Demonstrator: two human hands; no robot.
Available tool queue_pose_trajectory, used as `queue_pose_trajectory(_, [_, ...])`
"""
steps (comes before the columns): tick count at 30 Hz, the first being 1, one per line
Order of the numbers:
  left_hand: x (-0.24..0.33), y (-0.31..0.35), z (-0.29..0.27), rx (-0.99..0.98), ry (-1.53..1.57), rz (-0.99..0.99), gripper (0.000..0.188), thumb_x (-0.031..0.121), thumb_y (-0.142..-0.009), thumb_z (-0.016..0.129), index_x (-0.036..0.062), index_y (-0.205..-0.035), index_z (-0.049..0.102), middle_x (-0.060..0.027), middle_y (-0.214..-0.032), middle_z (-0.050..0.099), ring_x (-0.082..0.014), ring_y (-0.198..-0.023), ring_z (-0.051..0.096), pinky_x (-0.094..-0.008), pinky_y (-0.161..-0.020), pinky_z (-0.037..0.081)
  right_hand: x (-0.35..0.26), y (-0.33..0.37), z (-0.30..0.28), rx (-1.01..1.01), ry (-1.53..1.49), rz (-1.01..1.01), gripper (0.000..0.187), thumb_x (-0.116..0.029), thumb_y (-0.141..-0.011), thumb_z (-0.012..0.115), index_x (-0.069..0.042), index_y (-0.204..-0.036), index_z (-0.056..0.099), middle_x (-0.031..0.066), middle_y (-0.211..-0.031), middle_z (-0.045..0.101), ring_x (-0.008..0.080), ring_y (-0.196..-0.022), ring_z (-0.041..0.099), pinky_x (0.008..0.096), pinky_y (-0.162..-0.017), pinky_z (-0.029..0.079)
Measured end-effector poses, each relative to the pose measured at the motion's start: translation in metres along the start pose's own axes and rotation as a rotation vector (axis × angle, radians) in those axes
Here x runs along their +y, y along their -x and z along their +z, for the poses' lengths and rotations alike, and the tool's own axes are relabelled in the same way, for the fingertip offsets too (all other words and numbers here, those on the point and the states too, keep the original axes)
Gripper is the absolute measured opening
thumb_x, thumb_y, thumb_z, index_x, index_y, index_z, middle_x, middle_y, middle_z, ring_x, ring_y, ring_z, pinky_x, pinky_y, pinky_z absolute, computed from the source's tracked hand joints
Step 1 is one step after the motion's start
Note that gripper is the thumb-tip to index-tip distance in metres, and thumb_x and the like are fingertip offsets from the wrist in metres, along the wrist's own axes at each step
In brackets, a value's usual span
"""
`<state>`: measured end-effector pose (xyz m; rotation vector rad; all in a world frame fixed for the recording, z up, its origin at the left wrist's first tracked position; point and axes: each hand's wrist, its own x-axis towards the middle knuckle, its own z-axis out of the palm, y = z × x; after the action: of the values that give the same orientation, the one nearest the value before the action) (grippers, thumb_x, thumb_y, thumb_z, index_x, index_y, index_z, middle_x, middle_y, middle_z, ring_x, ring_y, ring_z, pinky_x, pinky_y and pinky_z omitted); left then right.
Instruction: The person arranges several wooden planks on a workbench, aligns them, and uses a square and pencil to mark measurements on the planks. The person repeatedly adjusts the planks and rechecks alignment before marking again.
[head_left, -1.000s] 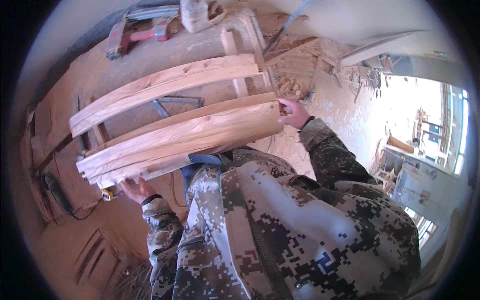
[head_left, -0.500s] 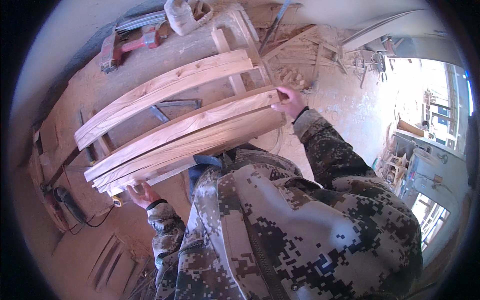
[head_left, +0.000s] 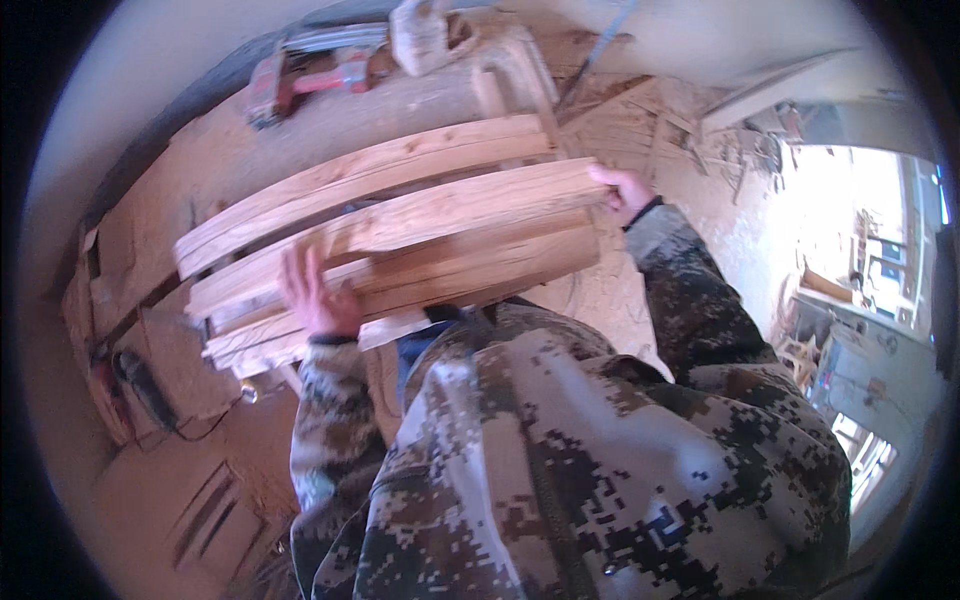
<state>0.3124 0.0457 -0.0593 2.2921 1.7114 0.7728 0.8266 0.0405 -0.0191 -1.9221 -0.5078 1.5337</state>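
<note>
Long pale wooden boards lie across the workbench in front of me. My right hand [head_left: 626, 193] is closed round the right end of the middle wooden board [head_left: 450, 212], thumb and fingers at its edge. Over the left part of that same board, my left hand [head_left: 322, 298] rests with its fingers stretched out, somewhat blurred. Nearest my body, another thick board [head_left: 490, 262] shows a rough, darker face. A separate curved board [head_left: 370, 172] lies farther off, with a narrow gap before the middle one.
At the far side of the workbench [head_left: 215, 150] sit a red nail gun [head_left: 310, 84] and a whitish plastic container [head_left: 424, 40]. A grinder [head_left: 146, 390] with a cord lies at left, near a tape measure [head_left: 249, 391]. Scrap wood [head_left: 660, 130] litters the floor at far right.
My left hand has moved from the near boards' left end up onto the middle board. The middle board has tipped, showing more of its broad face; my right hand stays on its end.
</note>
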Motion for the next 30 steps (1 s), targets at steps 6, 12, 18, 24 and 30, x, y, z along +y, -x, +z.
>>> queue_pose_trajectory(6, [-0.048,-0.016,0.010,-0.111,-0.155,-0.163,0.071,0.009,-0.072,0.075,0.0085,-0.138,0.051,-0.0142,-0.140,0.053,-0.0344,-0.138,0.039,-0.0552,-0.118,0.023,-0.040,0.029,0.034,0.099,0.047,0.144,0.030,-0.039,-0.086,0.073,-0.010,-0.089,0.068,0.0012,-0.076,0.061,0.0113,-0.063,0.054,0.0275,-0.054,0.039])
queue_pose_trajectory(12, [-0.157,-0.006,-0.012,-0.014,-0.082,-0.348,0.067,0.006,-0.070,0.077,0.0060,-0.133,0.056,-0.0189,-0.131,0.057,-0.0383,-0.125,0.050,-0.0476,-0.110,0.039,-0.042,0.026,0.043,0.191,-0.063,0.143,0.036,-0.033,-0.090,0.068,-0.005,-0.113,0.066,0.0082,-0.105,0.069,0.0211,-0.096,0.066,0.0355,-0.085,0.052])
queue_pose_trajectory(18, [-0.249,0.040,-0.054,0.219,-0.062,-0.655,0.058,0.007,-0.077,0.073,-0.0043,-0.132,0.057,-0.0209,-0.125,0.063,-0.0348,-0.115,0.059,-0.0448,-0.105,0.045,-0.014,-0.041,0.014,0.205,-0.054,0.073,0.038,-0.045,-0.092,0.062,-0.009,-0.103,0.066,0.0041,-0.087,0.069,0.0181,-0.072,0.064,0.0340,-0.060,0.050])
queue_pose_trajectory(24, [-0.284,0.058,-0.076,0.407,0.312,-0.856,0.056,0.003,-0.080,0.067,-0.0105,-0.133,0.054,-0.0186,-0.127,0.066,-0.0300,-0.121,0.060,-0.0376,-0.107,0.043,-0.005,-0.068,-0.021,0.276,0.208,0.130,0.039,-0.053,-0.089,0.062,-0.014,-0.090,0.063,0.0013,-0.068,0.063,0.0124,-0.043,0.050,0.0284,-0.032,0.035])
queue_pose_trajectory(30, [-0.354,0.060,-0.077,0.273,0.910,-1.076,0.054,0.018,-0.094,0.057,-0.0012,-0.143,0.048,-0.0150,-0.143,0.055,-0.0292,-0.132,0.051,-0.0412,-0.112,0.038,0.012,-0.108,-0.051,0.048,0.096,0.112,0.039,-0.046,-0.091,0.062,-0.010,-0.105,0.064,0.0053,-0.085,0.065,0.0199,-0.072,0.061,0.0362,-0.061,0.050])
